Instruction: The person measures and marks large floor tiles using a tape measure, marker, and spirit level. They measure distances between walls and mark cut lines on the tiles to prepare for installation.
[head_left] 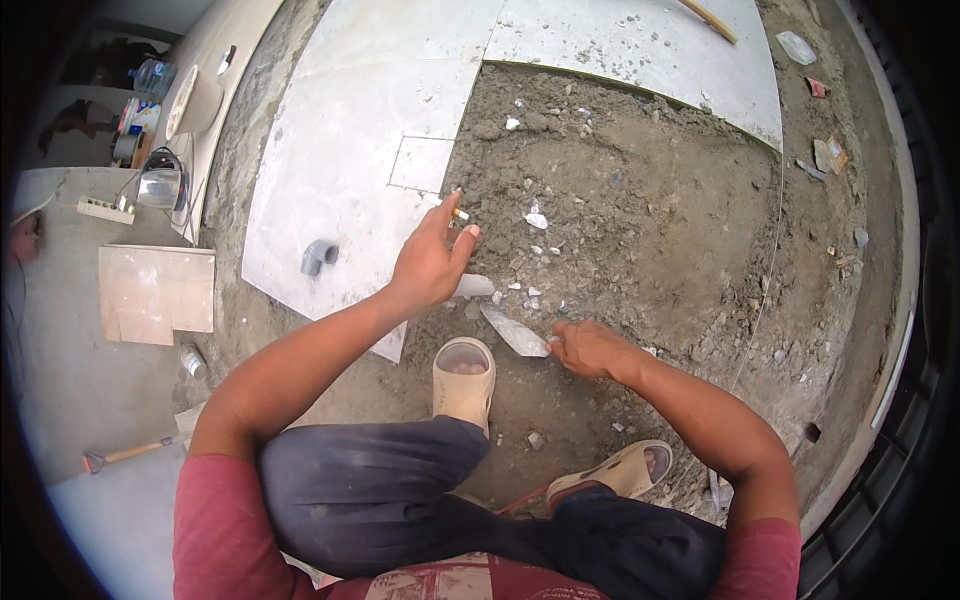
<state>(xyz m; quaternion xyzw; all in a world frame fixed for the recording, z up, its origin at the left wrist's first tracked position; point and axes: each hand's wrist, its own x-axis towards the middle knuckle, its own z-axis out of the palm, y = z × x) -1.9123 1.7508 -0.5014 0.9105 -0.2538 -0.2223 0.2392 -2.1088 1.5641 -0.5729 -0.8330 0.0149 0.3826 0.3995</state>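
Observation:
My left hand [432, 255] is held over the edge of a pale grey tile [340, 150], its fingers stretched forward. What looks like a cigarette [461, 214] is pinched between them. My right hand [592, 348] is closed around the handle end of a trowel [515, 332]; the handle itself is hidden in the fist. The trowel's flat, dirty blade points left and forward, low over the rubble. Just beyond its tip lies a light grey rounded piece [474, 286]. White stone chips [536, 220] are scattered over the bed of damp grey mortar or soil [640, 200] ahead.
A grey pipe elbow [319, 257] stands on the tile. More tiles [620, 40] cover the far side, with a wooden handle [710, 20] across one. A string [770, 280] runs along the right. Left are a board [157, 295], a kettle [162, 185] and a hammer [130, 453].

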